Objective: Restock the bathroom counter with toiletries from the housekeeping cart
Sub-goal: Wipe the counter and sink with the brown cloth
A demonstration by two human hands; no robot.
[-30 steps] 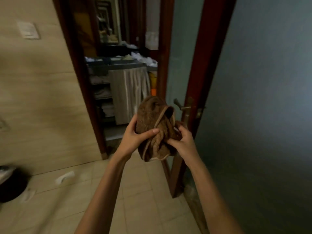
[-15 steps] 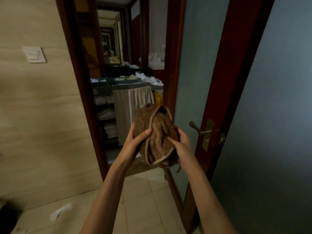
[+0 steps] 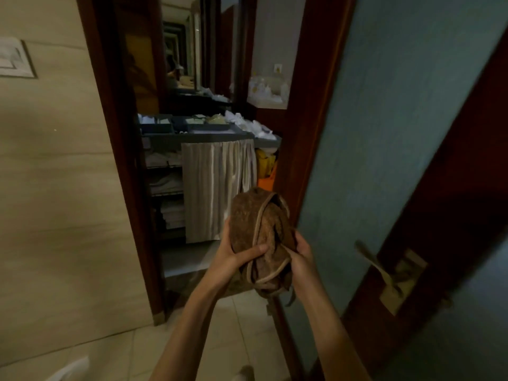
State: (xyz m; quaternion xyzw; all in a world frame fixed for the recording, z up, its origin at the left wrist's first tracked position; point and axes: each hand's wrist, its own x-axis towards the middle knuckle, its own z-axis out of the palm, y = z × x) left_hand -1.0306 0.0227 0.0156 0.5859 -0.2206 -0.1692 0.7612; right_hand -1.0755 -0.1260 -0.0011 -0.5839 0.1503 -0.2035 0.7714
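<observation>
Both hands, left (image 3: 234,259) and right (image 3: 301,261), grip brown cloth (image 3: 253,221); tiled floor (image 3: 242,325), cart (image 3: 198,135) past doorway (image 3: 116,133).

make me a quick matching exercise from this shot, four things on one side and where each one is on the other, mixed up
Things
1. brown cloth
2. pleated curtain
3. door handle
4. switch plate

Places
a. on the tiled wall, far left
b. gripped by the left hand and right hand
c. on the open door at right
d. hanging on the front of the cart

Pairs: 1-b, 2-d, 3-c, 4-a
</observation>
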